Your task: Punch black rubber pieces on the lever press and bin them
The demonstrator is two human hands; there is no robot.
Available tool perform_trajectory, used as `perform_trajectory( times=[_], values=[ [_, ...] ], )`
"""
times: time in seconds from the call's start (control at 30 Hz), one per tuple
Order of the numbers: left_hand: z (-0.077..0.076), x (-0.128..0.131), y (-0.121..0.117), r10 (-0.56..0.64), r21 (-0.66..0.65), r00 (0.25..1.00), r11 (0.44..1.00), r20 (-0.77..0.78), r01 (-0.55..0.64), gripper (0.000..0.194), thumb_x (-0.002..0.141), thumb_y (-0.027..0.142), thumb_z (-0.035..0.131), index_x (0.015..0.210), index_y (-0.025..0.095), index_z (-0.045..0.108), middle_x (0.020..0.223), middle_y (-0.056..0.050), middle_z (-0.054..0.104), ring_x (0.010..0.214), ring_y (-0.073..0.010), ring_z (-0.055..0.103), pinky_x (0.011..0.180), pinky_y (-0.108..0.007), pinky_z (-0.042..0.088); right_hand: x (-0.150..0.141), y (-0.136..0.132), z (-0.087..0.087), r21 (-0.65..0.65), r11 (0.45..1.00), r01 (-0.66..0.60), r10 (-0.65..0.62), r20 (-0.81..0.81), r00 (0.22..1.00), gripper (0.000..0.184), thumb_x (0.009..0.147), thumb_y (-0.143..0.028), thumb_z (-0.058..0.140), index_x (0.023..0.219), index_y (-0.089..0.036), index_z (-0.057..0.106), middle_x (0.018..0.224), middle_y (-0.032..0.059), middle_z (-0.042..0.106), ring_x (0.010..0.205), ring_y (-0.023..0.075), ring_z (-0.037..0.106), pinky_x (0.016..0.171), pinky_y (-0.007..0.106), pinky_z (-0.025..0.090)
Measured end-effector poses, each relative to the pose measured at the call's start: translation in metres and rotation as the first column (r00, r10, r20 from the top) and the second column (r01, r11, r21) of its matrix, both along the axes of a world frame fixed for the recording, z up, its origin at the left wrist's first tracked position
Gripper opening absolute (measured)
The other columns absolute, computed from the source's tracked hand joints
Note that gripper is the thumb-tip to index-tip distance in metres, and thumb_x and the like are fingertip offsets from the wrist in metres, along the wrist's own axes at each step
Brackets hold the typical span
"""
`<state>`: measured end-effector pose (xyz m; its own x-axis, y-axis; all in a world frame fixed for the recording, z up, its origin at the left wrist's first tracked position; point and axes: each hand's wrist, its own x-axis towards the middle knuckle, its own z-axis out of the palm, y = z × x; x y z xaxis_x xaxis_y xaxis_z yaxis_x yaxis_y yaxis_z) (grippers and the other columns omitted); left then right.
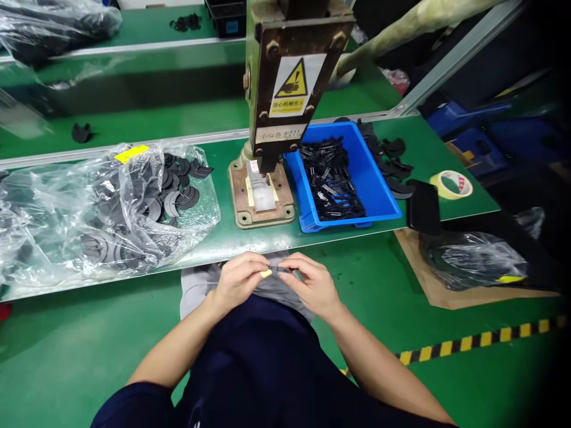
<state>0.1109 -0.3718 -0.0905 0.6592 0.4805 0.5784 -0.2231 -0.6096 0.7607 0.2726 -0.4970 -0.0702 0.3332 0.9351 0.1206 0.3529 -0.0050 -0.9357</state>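
A small, narrow black plastic part (280, 269) is held level between my two hands, just in front of the bench edge and over my lap. My left hand (243, 276) pinches its left end, with a bit of yellow showing by the thumb tip. The other end is gripped between the thumb and fingers of my right hand (313, 284). Beyond my hands stands a bench press (285, 89) with a warning sign. A light metal fixture (264, 198) sits on its base under the ram. The blue bin (379, 184) right of the press holds many similar black parts.
A clear plastic bag (196, 235) of black curved pieces lies left of the press. Right of the bin are more curved pieces (395, 169), a black phone-like slab (423, 207) and a tape roll (452, 184). A raised shelf (178, 113) runs behind.
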Motion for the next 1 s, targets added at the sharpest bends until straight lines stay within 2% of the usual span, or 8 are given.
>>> perform_trajectory(
  times=[0.27, 0.4, 0.5, 0.6, 0.67, 0.8, 0.9, 1.0],
  values=[
    [0.003, 0.003, -0.004, 0.037, 0.057, 0.998, 0.998, -0.055, -0.034, 0.015, 0.091, 0.01, 0.062, 0.1, 0.02, 0.068, 0.098, -0.007, 0.072, 0.088, -0.0154, 0.071, 0.076, -0.026, 0.06, 0.004, -0.001, -0.014, -0.016, 1.0, 0.017, -0.019, -0.131, 0.991, 0.014, 0.085, -0.032, 0.069, 0.097, -0.024, 0.073, 0.089, 0.0034, 0.07, 0.082, 0.0161, 0.064, 0.078, 0.031, 0.052],
    [0.004, 0.004, -0.006, 0.041, 0.076, 0.997, 0.996, -0.058, -0.037, 0.017, 0.09, 0.009, 0.062, 0.102, 0.02, 0.068, 0.098, -0.008, 0.072, 0.088, -0.0157, 0.071, 0.076, -0.026, 0.06, 0.003, -0.001, -0.021, -0.025, 0.999, 0.02, -0.026, -0.271, 0.962, 0.016, 0.084, -0.035, 0.071, 0.095, -0.024, 0.072, 0.088, 0.0035, 0.067, 0.081, 0.0153, 0.061, 0.073, 0.029, 0.049],
    [0.008, 0.003, -0.008, 0.037, 0.09, 0.998, 0.995, -0.058, -0.032, 0.021, 0.09, 0.008, 0.06, 0.105, 0.021, 0.067, 0.099, -0.007, 0.071, 0.089, -0.0157, 0.071, 0.076, -0.027, 0.061, 0.0, 0.002, -0.021, -0.009, 1.0, 0.011, -0.014, -0.412, 0.911, 0.02, 0.081, -0.041, 0.073, 0.091, -0.023, 0.069, 0.089, 0.004, 0.065, 0.082, 0.0159, 0.06, 0.073, 0.03, 0.05],
    [0.019, 0.0, -0.008, -0.018, 0.098, 0.998, 0.995, -0.061, 0.024, 0.024, 0.089, 0.009, 0.063, 0.11, 0.021, 0.066, 0.102, -0.009, 0.07, 0.091, -0.0162, 0.071, 0.077, -0.026, 0.061, 0.0, 0.008, -0.016, 0.019, 1.0, -0.019, 0.027, -0.584, 0.811, 0.029, 0.08, -0.049, 0.072, 0.09, -0.024, 0.064, 0.099, 0.0054, 0.064, 0.086, 0.0167, 0.062, 0.07, 0.029, 0.051],
    [0.03, -0.003, -0.003, -0.036, 0.078, 0.997, 0.996, -0.073, 0.042, 0.027, 0.088, 0.011, 0.065, 0.114, 0.02, 0.065, 0.102, -0.009, 0.069, 0.092, -0.0168, 0.07, 0.079, -0.027, 0.06, 0.003, 0.013, -0.011, 0.022, 0.998, -0.054, 0.054, -0.692, 0.72, 0.032, 0.082, -0.053, 0.068, 0.092, -0.024, 0.059, 0.098, 0.005, 0.065, 0.082, 0.0159, 0.063, 0.063, 0.027, 0.05],
    [0.055, -0.006, 0.013, -0.054, 0.077, 0.995, 0.995, -0.086, 0.061, 0.032, 0.091, 0.012, 0.063, 0.122, 0.021, 0.062, 0.11, -0.011, 0.068, 0.102, -0.0196, 0.067, 0.086, -0.033, 0.058, 0.008, 0.019, -0.001, -0.003, 0.971, -0.239, 0.127, -0.841, 0.526, 0.039, 0.08, -0.052, 0.072, 0.098, -0.022, 0.054, 0.07, 0.0004, 0.064, 0.058, 0.0127, 0.06, 0.051, 0.023, 0.043],
    [0.067, -0.003, 0.022, -0.187, 0.133, 0.974, 0.97, -0.127, 0.204, 0.03, 0.092, 0.011, 0.061, 0.121, 0.019, 0.062, 0.114, -0.013, 0.068, 0.106, -0.0208, 0.066, 0.089, -0.034, 0.057, 0.005, 0.022, 0.001, 0.007, 0.922, -0.388, 0.167, -0.911, 0.378, 0.051, 0.073, -0.054, 0.079, 0.1, -0.022, 0.05, 0.058, -0.0037, 0.061, 0.046, 0.0109, 0.053, 0.047, 0.022, 0.039],
    [0.073, -0.001, 0.023, -0.267, 0.142, 0.947, 0.945, -0.176, 0.293, 0.021, 0.094, 0.013, 0.059, 0.113, 0.017, 0.065, 0.103, -0.01, 0.07, 0.095, -0.0175, 0.067, 0.083, -0.028, 0.056, 0.0, 0.024, -0.002, 0.028, 0.893, -0.449, 0.162, -0.951, 0.263, 0.053, 0.069, -0.053, 0.082, 0.093, -0.024, 0.044, 0.053, -0.0057, 0.058, 0.043, 0.01, 0.049, 0.046, 0.021, 0.036]
  ],
)
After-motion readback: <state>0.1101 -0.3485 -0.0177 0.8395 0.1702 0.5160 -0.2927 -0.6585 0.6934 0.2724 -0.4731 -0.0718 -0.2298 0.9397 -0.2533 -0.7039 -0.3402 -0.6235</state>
